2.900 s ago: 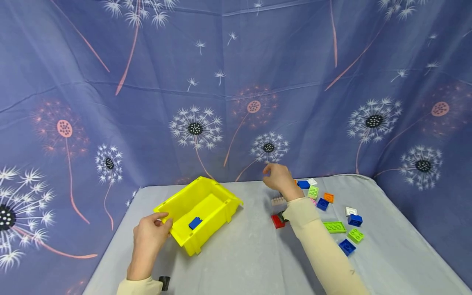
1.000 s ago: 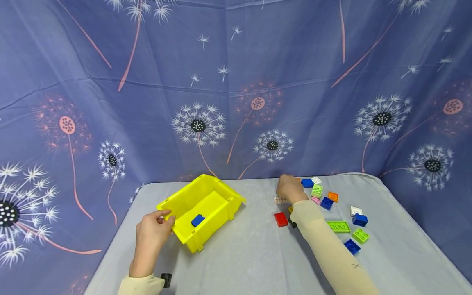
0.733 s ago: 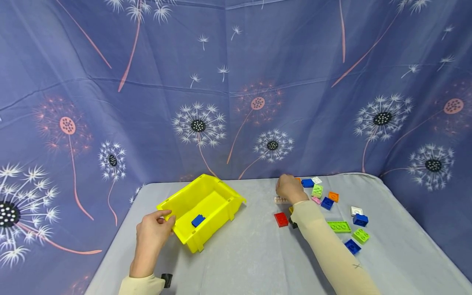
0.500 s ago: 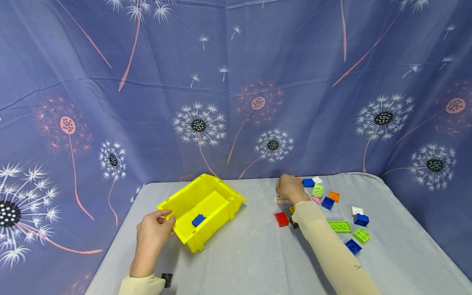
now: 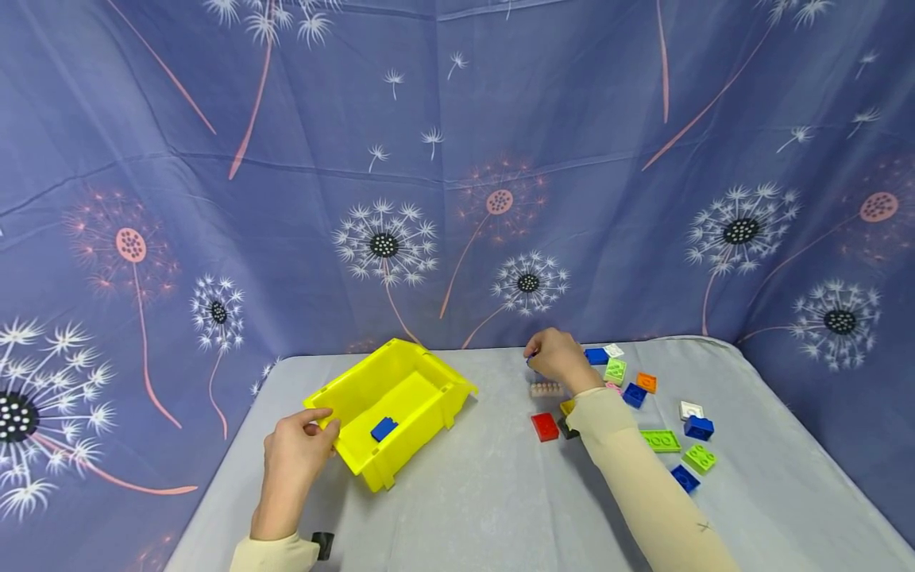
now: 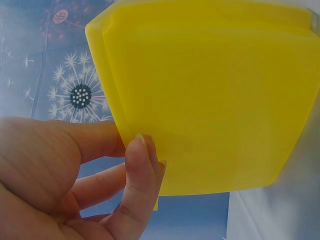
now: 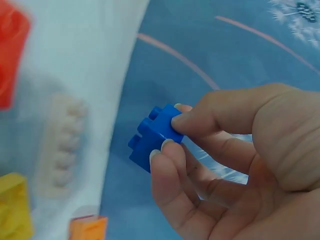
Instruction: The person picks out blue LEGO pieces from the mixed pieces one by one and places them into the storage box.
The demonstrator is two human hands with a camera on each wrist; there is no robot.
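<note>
My left hand pinches the near left rim of a yellow plastic bin, thumb and fingers on either side of its wall in the left wrist view. One blue toy brick lies inside the bin. At the back of the table, my right hand holds another blue toy brick between thumb and fingertips. This studded brick shows well in the right wrist view, while the head view leaves it mostly hidden behind the fingers. Below that hand lie a pale beige brick and a red brick.
Several loose bricks spread over the right of the table, including a long green one, a lime one and an orange one. A yellow brick sits near the right sleeve. A patterned curtain hangs behind.
My right hand has lifted slightly from the back of the table and turned, and a blue brick now shows between its fingertips. The left hand and the bin have stayed put.
</note>
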